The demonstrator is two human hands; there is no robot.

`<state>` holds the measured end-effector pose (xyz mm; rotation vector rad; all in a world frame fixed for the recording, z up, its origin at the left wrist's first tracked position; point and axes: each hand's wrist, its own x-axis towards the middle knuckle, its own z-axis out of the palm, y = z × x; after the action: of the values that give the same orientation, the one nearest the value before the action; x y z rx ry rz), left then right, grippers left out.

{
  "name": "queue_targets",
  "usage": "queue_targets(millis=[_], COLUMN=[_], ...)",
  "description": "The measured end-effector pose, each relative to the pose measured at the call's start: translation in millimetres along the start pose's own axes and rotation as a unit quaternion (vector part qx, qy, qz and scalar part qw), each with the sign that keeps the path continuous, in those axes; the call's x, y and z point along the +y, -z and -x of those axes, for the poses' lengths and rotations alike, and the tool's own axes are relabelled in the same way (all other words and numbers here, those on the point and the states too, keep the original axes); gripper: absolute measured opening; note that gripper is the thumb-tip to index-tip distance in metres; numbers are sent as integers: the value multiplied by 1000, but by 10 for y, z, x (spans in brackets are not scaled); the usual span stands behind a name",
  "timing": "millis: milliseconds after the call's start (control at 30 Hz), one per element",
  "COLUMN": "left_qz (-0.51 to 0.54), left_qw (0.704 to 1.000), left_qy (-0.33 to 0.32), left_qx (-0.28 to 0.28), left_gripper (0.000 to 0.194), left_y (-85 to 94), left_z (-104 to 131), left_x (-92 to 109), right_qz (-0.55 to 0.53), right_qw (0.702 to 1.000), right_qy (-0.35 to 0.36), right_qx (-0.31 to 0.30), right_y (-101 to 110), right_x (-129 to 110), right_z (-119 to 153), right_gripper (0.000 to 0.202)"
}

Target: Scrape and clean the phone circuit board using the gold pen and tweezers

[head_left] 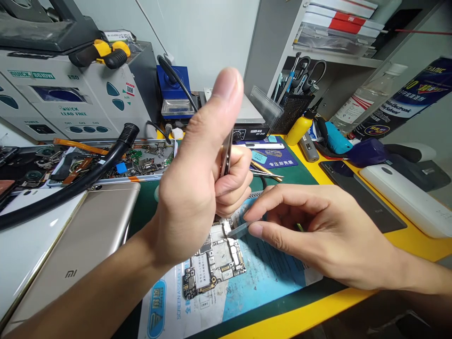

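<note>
My left hand point(197, 174) is raised in a closed fist with its thumb pointing up. It grips slim metal tweezers point(227, 153), only partly visible between thumb and fingers. Lower and to the right, my right hand point(303, 226) pinches a thin grey blade point(239, 230) between thumb and index finger. The blade's tip reaches the upper right part of a phone circuit board point(223, 253); whether it touches cannot be made out. The board lies on a blue and white printed mat point(268, 292), its upper part hidden behind my left hand.
A hot air station point(70, 103) stands back left, its black hose point(70, 195) crossing over phones, including a gold one point(95, 230). Behind lies a tray of boards point(151, 157). At right are a yellow bottle point(300, 127), a dark phone point(367, 197) and a white device point(406, 200).
</note>
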<state>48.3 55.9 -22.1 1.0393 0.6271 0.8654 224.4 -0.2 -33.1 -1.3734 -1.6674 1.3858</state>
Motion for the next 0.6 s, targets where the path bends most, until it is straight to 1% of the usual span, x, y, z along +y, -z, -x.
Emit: queue_targets(millis=[133,233,300,400,600], left_qz=[-10,-2,8,12,-13], left_qw=[1000,1000,1000,1000,1000], left_qy=[0,-2,-2,1,-22], left_qx=[-3,0,6,11,13], left_gripper=[83,81,80,75,68], left_y=[-2,-7,-10,-9,4], left_z=[-4,2,10,25,31], left_x=[10,1,-4,-3,-4], right_qz=[21,28,17,7,4], right_qw=[1000,999,999,999,999], right_qy=[10,21,16,2,5], right_qx=[-5,10,27,42,42], right_y=[2,2,4,5,-9], right_x=[2,0,-2,-7,-18], right_z=[5,2,-6,-23,-25], right_gripper=[14,14,11,14,13])
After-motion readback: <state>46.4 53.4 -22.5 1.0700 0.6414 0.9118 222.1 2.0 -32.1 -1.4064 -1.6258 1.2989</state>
